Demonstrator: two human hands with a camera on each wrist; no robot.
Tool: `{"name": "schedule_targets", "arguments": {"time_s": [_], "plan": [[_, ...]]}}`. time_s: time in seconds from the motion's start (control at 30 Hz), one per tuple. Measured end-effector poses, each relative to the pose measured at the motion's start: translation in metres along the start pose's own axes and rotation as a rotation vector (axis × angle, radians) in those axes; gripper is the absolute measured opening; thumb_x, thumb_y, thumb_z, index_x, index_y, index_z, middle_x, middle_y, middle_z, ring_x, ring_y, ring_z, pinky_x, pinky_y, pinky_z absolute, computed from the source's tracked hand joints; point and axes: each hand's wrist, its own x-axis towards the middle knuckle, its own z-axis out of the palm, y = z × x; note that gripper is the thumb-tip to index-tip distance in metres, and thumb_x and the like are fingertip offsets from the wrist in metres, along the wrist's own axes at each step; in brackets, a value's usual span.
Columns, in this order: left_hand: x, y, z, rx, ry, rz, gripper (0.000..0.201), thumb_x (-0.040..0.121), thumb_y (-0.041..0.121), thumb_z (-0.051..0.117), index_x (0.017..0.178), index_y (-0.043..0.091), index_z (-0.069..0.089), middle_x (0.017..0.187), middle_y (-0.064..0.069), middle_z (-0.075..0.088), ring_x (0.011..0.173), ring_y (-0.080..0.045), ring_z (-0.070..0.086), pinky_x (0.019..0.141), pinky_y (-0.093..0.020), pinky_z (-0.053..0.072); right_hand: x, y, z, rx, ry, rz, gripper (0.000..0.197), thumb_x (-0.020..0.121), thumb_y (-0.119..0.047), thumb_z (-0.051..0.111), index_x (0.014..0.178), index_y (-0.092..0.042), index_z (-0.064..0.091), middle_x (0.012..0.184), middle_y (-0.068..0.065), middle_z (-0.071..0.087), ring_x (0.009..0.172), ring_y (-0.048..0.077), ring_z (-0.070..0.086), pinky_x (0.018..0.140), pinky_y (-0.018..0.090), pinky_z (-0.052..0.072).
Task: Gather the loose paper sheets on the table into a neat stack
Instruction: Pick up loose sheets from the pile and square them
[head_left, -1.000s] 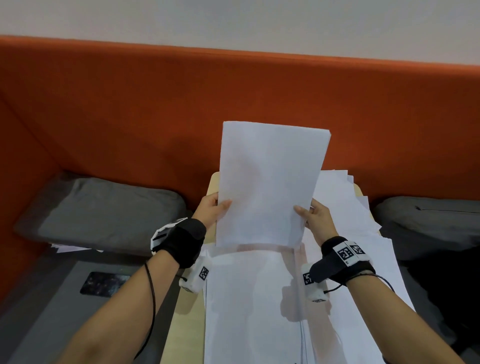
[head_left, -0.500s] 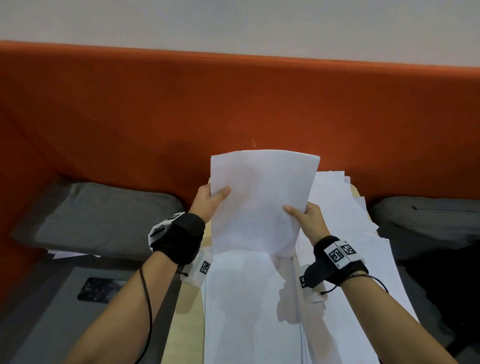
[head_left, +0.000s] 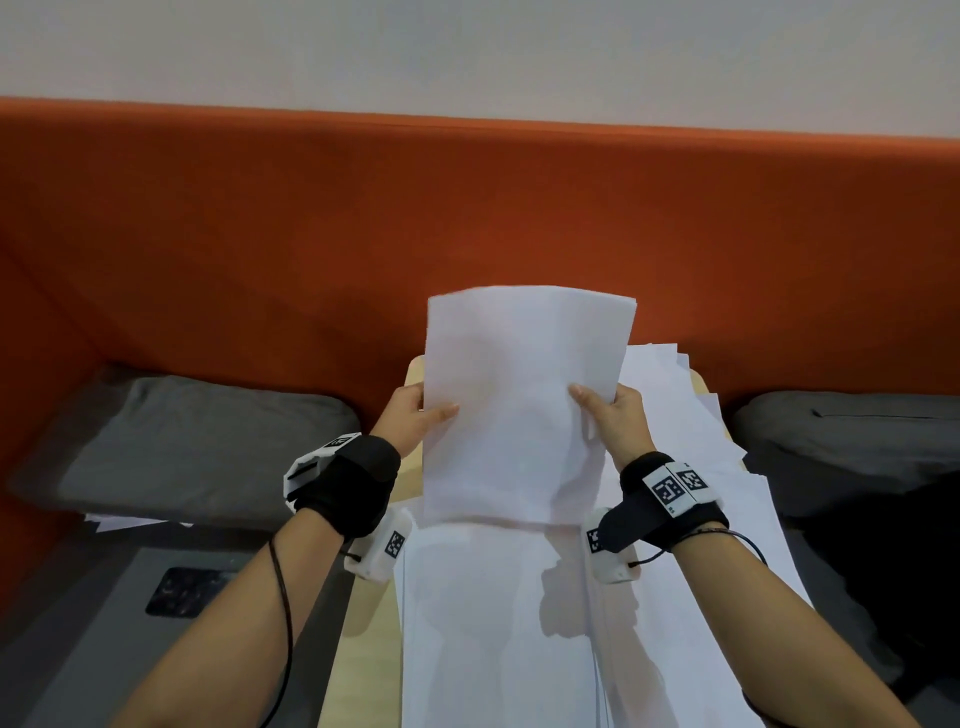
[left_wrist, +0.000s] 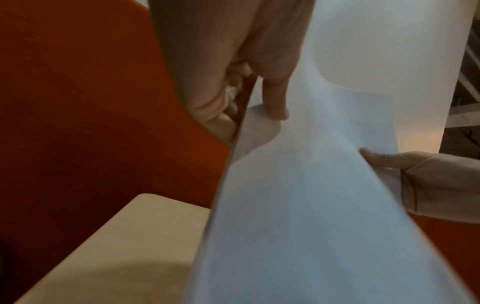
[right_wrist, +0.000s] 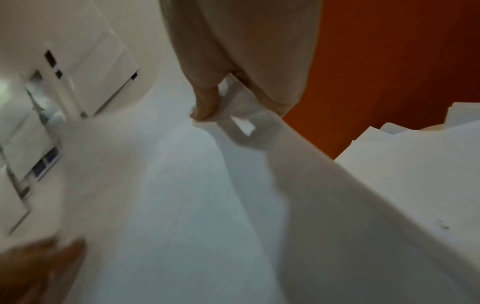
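I hold a bundle of white sheets upright over the narrow wooden table, its lower edge down on the papers lying there. My left hand pinches the bundle's left edge, thumb in front; the left wrist view shows the same pinch. My right hand pinches the right edge, thumb on the front face. More white sheets lie fanned and uneven on the table to the right, and a flatter pile lies under the bundle toward me.
An orange padded partition rises right behind the table. Grey cushions flank the table, another one at the right. A stray sheet pokes out under the left cushion. A grey surface with a dark panel lies lower left.
The bundle has dropped from well above the table until its bottom edge meets the papers, and both hands came down with it, keeping their pinch on the side edges.
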Motion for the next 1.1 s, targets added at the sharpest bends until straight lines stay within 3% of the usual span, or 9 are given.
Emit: {"name": "schedule_targets", "arguments": {"time_s": [0.07,0.17,0.3,0.43,0.63,0.77,0.93,1.0,1.1], "plan": [[0.001,-0.012,-0.003,0.037,-0.021,-0.085,0.033,0.089,-0.001,0.056,0.122,-0.002,0.053,0.111,-0.011,0.06,0.083,-0.012,0.06,0.066,-0.018,0.051,0.003,0.001,-0.004,-0.017,0.036,0.025,0.019,0.089,-0.008,0.061,0.104,0.004,0.063,0.091,0.011,0.065,0.079,0.02,0.063,0.07,0.024,0.051],[-0.003,-0.043,-0.005,0.146,-0.026,-0.275,0.042,0.087,0.004,0.061,0.127,0.003,0.049,0.125,-0.016,0.054,0.104,-0.023,0.052,0.085,-0.033,0.044,0.0,0.016,-0.01,-0.128,0.077,0.127,0.014,0.09,-0.012,0.059,0.102,-0.005,0.06,0.093,0.01,0.061,0.085,0.023,0.056,0.065,0.026,0.046],[-0.014,-0.088,0.0,0.44,-0.065,-0.451,0.057,0.085,0.01,0.066,0.136,0.003,0.04,0.141,-0.018,0.042,0.128,-0.029,0.043,0.098,-0.03,0.039,-0.007,0.066,-0.024,-0.401,0.033,0.3,0.025,0.088,-0.016,0.063,0.105,0.002,0.061,0.096,0.015,0.059,0.087,0.027,0.055,0.074,0.033,0.043],[-0.027,-0.108,0.008,0.59,-0.07,-0.491,0.062,0.086,0.014,0.064,0.14,0.007,0.035,0.142,-0.011,0.042,0.126,-0.027,0.046,0.098,-0.026,0.038,-0.024,0.109,-0.034,-0.688,-0.047,0.474,0.039,0.087,-0.017,0.063,0.119,0.004,0.057,0.114,0.019,0.062,0.107,0.033,0.058,0.079,0.03,0.041],[-0.029,-0.11,0.013,0.806,0.003,-0.445,0.042,0.087,0.012,0.057,0.128,0.017,0.052,0.135,-0.009,0.047,0.126,-0.029,0.038,0.099,-0.029,0.039,-0.031,0.118,-0.032,-0.774,-0.056,0.458,0.036,0.089,-0.018,0.061,0.118,0.003,0.059,0.117,0.021,0.062,0.109,0.036,0.057,0.085,0.032,0.043],[-0.033,-0.106,0.021,0.978,-0.007,-0.412,0.043,0.088,0.016,0.052,0.129,0.029,0.05,0.131,-0.007,0.04,0.122,-0.03,0.035,0.096,-0.03,0.034,-0.034,0.117,-0.035,-0.779,-0.071,0.46,0.036,0.09,-0.019,0.06,0.12,0.003,0.058,0.119,0.021,0.062,0.111,0.035,0.056,0.087,0.033,0.043],[-0.039,-0.106,0.032,0.73,0.061,-0.229,0.037,0.088,0.006,0.054,0.124,0.015,0.056,0.132,-0.011,0.044,0.121,-0.026,0.041,0.097,-0.029,0.039,-0.039,0.118,-0.038,-0.731,-0.083,0.479,0.035,0.09,-0.017,0.06,0.117,0.004,0.058,0.117,0.021,0.062,0.111,0.035,0.056,0.081,0.029,0.04],[-0.041,-0.103,0.038,0.576,0.045,-0.273,0.04,0.088,0.004,0.053,0.128,0.008,0.05,0.127,-0.016,0.053,0.116,-0.029,0.05,0.087,-0.024,0.04,-0.039,0.118,-0.04,-0.714,-0.093,0.482,0.035,0.089,-0.017,0.061,0.117,0.004,0.059,0.117,0.021,0.062,0.11,0.035,0.056,0.081,0.029,0.04],[-0.046,-0.106,0.043,0.498,0.021,-0.424,0.039,0.091,0.008,0.049,0.13,0.002,0.045,0.129,-0.016,0.053,0.12,-0.032,0.048,0.092,-0.029,0.04,-0.038,0.119,-0.041,-0.705,-0.107,0.485,0.035,0.088,-0.017,0.062,0.117,0.003,0.058,0.118,0.02,0.062,0.111,0.034,0.056,0.081,0.029,0.04]]}}
